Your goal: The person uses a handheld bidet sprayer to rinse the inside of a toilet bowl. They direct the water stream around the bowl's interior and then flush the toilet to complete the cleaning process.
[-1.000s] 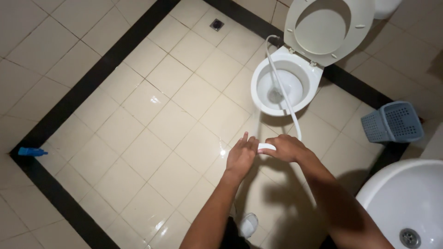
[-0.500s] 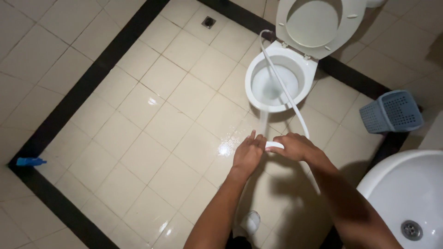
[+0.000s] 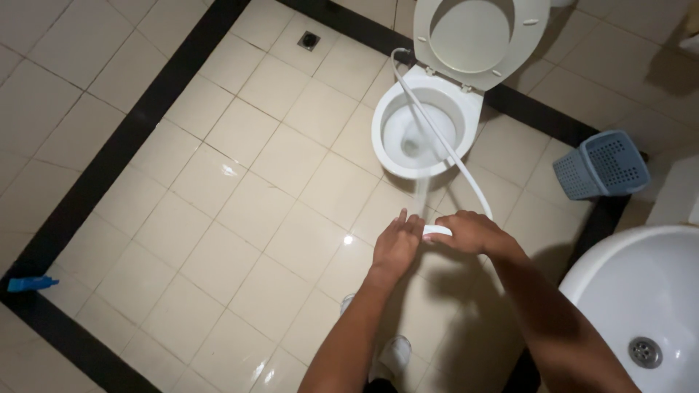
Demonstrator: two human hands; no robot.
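My right hand (image 3: pixel 472 232) is closed around a white bidet sprayer head (image 3: pixel 437 231). Its white hose (image 3: pixel 444 142) runs up across the toilet bowl (image 3: pixel 422 129) to the wall side. A stream of water leaves the sprayer toward the bowl. My left hand (image 3: pixel 395 244) is beside the sprayer, fingers together and extended, touching its tip. The toilet is white, with lid and seat (image 3: pixel 477 36) raised. Both forearms reach in from the bottom edge.
A blue-grey perforated basket (image 3: pixel 601 164) stands right of the toilet. A white washbasin (image 3: pixel 641 306) with a metal drain fills the bottom right. The floor is cream tile with a black border (image 3: pixel 109 153); a floor drain (image 3: pixel 309 40) and a small blue object (image 3: pixel 29 283) lie on it.
The view has shifted slightly, so the toilet and hands sit a little lower and rightward in frame. My hands keep the same hold on the sprayer.
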